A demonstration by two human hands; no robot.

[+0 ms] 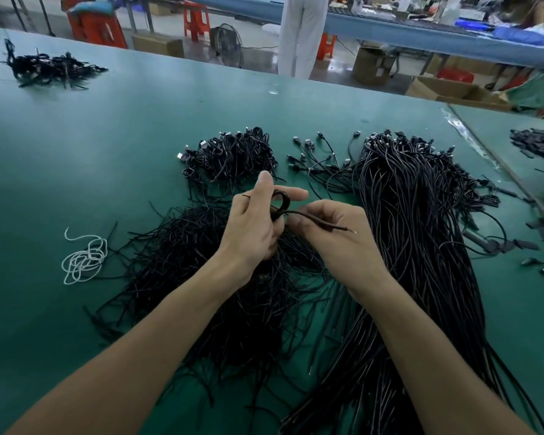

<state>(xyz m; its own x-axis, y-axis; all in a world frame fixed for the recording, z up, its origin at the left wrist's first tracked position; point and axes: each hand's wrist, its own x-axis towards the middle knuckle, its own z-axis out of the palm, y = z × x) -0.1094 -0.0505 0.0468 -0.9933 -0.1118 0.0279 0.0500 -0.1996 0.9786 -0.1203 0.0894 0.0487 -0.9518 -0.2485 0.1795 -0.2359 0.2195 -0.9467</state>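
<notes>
Above the heap of loose black ties (220,277), the left hand (252,227) gripped a coiled black cable (280,202) while the right hand (333,233) pinched its free end.

Tie pile (220,277) near centre on desk (107,146); long cable bundle (421,230) right; coiled cable heap (233,155) far behind; string (84,259) left; small heap (51,69) far left.

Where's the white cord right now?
In the head view the white cord lies coiled on the green table, left of the black wire pile.
</notes>
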